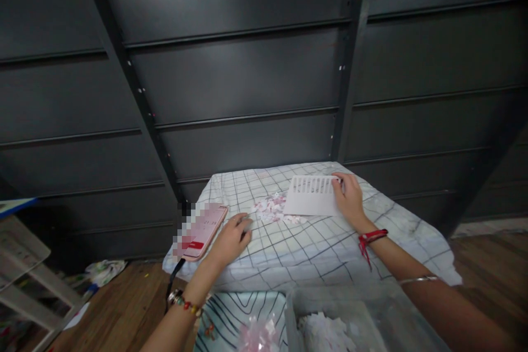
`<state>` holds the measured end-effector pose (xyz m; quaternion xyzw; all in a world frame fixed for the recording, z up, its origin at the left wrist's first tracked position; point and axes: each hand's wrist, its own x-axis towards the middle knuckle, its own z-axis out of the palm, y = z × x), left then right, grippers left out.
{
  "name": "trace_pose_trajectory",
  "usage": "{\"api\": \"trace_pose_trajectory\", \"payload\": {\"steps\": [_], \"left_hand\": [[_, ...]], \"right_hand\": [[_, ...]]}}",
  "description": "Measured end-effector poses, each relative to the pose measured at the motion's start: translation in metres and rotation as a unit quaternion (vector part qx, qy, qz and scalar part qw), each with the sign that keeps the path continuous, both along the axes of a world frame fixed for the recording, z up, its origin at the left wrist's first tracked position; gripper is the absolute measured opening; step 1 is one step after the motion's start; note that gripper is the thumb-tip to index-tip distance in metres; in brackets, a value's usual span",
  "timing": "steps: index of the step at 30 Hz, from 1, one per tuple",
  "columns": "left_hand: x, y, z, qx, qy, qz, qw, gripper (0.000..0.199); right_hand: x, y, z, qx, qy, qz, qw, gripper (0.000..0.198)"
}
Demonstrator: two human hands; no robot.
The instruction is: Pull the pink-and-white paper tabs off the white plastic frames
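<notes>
My right hand (350, 197) grips the right edge of a white card (311, 203) with a row of slots along its top. The card is tilted up over the cloth, and its lower left corner overlaps a loose pile of small white and pink paper pieces (270, 208). Just left of that pile, my left hand (236, 237) rests low on the checked cloth, fingers loosely bent and somewhat apart, with nothing visible in them. Beside it lies a pink-edged phone (206, 231) with a lit screen, partly blurred out.
A white checked cloth (284, 256) covers the small table. Nearer me are a patterned tray (231, 308) with a clear bag of pink pieces (258, 335) and a translucent bin (388, 308) containing white paper pieces (325, 333). Dark metal panels (247, 77) stand behind the table.
</notes>
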<state>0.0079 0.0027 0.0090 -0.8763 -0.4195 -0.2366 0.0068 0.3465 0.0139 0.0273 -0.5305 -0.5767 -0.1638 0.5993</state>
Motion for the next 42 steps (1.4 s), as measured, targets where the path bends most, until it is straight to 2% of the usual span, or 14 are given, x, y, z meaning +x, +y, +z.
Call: {"api": "trace_pose_trajectory", "payload": {"steps": [3,7,10,13,17,22,29,37,42], "left_hand": [[0.003,-0.003,0.004,0.015,0.025,-0.003,1.000,0.030],[0.005,-0.002,0.010,0.014,0.075,-0.022,0.997,0.036],[0.006,0.012,0.011,-0.027,0.082,-0.018,0.996,0.049],[0.012,0.034,0.010,-0.066,0.044,-0.025,0.997,0.062],[0.028,0.057,0.003,-0.056,-0.051,-0.001,0.997,0.052],[0.042,0.063,-0.013,-0.022,-0.121,0.033,0.992,0.046],[0.042,0.060,-0.015,0.017,-0.116,0.017,0.993,0.038],[0.042,0.058,-0.011,0.015,-0.108,0.016,0.994,0.034],[0.043,0.060,-0.012,0.017,-0.115,0.012,0.993,0.032]], "right_hand": [[0.000,0.013,-0.008,0.003,0.003,0.005,1.000,0.025],[-0.002,0.015,-0.015,0.007,0.005,0.012,1.000,0.024],[-0.002,0.011,-0.015,0.005,0.004,0.021,1.000,0.024],[-0.001,0.007,-0.014,0.002,0.008,0.031,0.999,0.024],[0.002,0.006,-0.014,-0.010,0.025,0.046,0.999,0.034],[0.008,0.012,-0.019,-0.044,0.056,0.077,0.994,0.035],[0.010,0.010,-0.018,-0.054,0.065,0.101,0.991,0.040],[0.007,0.002,-0.015,-0.026,0.078,0.066,0.994,0.043],[0.004,-0.002,-0.012,0.013,0.035,0.023,0.999,0.035]]}}
